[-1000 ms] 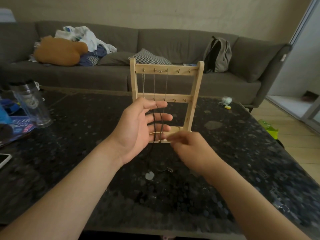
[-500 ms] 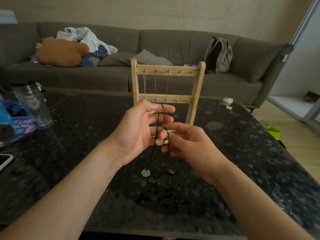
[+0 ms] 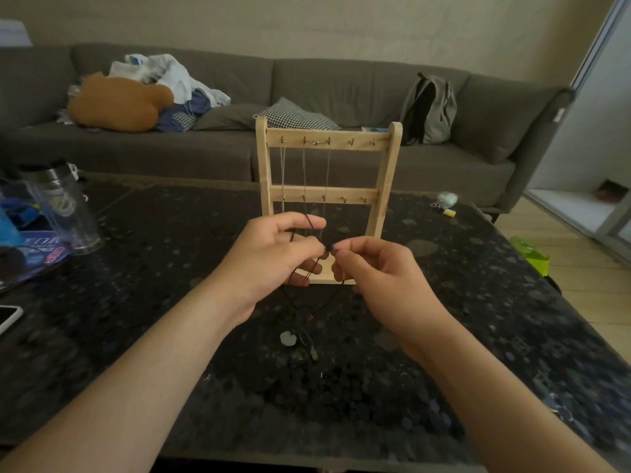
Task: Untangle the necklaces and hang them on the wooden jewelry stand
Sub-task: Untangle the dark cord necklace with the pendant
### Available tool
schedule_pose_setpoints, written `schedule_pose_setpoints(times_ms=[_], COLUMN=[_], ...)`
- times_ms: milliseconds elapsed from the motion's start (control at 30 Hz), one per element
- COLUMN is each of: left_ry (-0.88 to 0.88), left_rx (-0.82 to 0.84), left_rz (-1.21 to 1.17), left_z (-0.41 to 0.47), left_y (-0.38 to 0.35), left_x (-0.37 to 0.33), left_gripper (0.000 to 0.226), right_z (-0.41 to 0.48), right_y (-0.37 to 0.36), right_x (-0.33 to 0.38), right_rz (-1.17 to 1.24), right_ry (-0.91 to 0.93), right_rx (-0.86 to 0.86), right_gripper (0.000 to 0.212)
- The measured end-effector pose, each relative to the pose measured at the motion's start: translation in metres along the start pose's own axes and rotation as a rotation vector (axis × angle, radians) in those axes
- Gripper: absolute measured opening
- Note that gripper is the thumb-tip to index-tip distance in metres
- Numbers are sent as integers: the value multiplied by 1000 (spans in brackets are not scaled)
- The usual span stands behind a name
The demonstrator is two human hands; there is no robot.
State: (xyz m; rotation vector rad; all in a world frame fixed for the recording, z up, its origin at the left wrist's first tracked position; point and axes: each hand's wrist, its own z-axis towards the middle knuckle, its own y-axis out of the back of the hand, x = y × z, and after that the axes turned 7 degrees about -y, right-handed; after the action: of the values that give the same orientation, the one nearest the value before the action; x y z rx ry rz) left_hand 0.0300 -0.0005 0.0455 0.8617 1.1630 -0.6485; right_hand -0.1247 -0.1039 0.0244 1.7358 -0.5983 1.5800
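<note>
The black cord necklace (image 3: 309, 222) is held between both hands just in front of the base of the wooden jewelry stand (image 3: 389, 186). It is looped over the curled fingers of the left hand (image 3: 269, 257). It is also pinched at a small dark knot or bead between thumb and forefinger of the right hand (image 3: 379, 271) — the two grips meet almost fingertip to fingertip.

From there the cord's long axis runs downward and toward the person, ending at a pale pendant (image 3: 288, 337) low over the dark table (image 3: 512, 336); whether it rests there cannot be told. Thin chains (image 3: 304, 172) are already hung from the left hooks of the top bar.

The free hooks (image 3: 351, 142) lie above and beyond the hands, slightly to the right — so the right hand is judged the nearer one for the lift. Whether the cord is fully untangled cannot be told.
</note>
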Motion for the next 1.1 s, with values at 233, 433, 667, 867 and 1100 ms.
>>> schedule_pose_setpoints(times_ms=[233, 433, 667, 867, 1100], left_ry=[-94, -156, -138, -146, -272], left_rx=[-2, 17, 37, 20, -135], left_rz=[22, 57, 107, 187, 356], left_z=[-1, -1, 1, 2, 4], left_y=[0, -3, -5, -4, -4], left_x=[2, 6, 8, 10, 18], left_gripper=[36, 41, 40, 48, 34], right_z=[-2, -2, -3, 0, 1], right_y=[1, 1, -1, -1, 1], right_x=[1, 1, -2, -3, -1], right_rz=[44, -77, -323, -388, -110], right_ry=[18, 105, 273, 240, 19], right_rx=[-2, -33, -195, -267, -258], right_gripper=[10, 11, 9, 9, 14])
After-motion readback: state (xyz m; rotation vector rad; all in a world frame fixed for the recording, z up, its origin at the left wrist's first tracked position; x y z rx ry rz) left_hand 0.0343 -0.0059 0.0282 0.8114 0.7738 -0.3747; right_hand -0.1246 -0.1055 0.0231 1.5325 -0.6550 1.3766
